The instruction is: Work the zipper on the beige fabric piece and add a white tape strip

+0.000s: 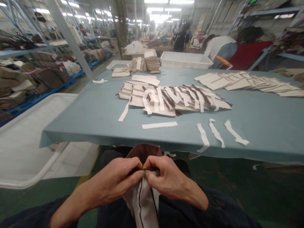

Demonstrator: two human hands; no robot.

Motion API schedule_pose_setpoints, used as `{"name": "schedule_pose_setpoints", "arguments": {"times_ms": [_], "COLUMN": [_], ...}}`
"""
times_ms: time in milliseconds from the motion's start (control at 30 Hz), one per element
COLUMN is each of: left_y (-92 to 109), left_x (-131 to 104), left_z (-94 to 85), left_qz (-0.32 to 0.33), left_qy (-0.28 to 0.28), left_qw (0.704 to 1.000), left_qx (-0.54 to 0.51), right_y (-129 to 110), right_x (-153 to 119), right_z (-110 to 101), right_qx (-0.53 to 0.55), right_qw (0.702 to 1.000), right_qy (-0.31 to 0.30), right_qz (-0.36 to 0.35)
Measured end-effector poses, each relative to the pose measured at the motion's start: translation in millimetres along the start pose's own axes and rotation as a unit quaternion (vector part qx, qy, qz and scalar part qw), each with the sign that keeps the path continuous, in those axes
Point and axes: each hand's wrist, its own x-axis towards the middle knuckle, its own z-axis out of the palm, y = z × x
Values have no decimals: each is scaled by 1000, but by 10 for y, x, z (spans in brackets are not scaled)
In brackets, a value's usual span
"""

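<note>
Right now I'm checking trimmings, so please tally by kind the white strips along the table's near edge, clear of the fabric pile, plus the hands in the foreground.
Straight white strip: 1
Bent white strips: 3
Left hand and right hand, both gripping pale fabric: 2
Total: 6

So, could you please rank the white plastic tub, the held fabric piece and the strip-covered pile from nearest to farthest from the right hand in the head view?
1. Held fabric piece: pinched in the right hand.
2. Strip-covered pile: mid-table, ahead.
3. White plastic tub: farthest ahead, beyond the pile.
</note>
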Motion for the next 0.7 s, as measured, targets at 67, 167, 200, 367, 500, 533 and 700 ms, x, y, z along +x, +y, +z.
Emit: {"name": "schedule_pose_setpoints", "arguments": {"times_ms": [67,167,200,367,500,533,700], "left_y": [24,39,43,49,2,-21,-113], "left_x": [3,-5,-6,30,42,33,-63], "left_z": [-18,-4,16,277,554,598,571], "left_qz": [4,19,25,-30,-96,-107,-93], "left_qy": [3,15,22,82,110,105,58], "left_qw": [1000,999,999,968,843,818,843], "left_qx": [22,36,26,-235,-518,-555,-527], "right_y": [-57,-123,-132,-55,40,53,93], "right_x": [-35,-91,-103,-98,-87,-93,-174], "right_z": [-11,-37,-47,-29,72,92,87], "right_qx": [-58,-113,-98,156,203,200,209], "right_qw": [997,990,992,987,979,979,978], "right_qy": [20,44,42,-29,18,27,15], "right_qz": [-39,-77,-72,3,-18,-19,-2]}}
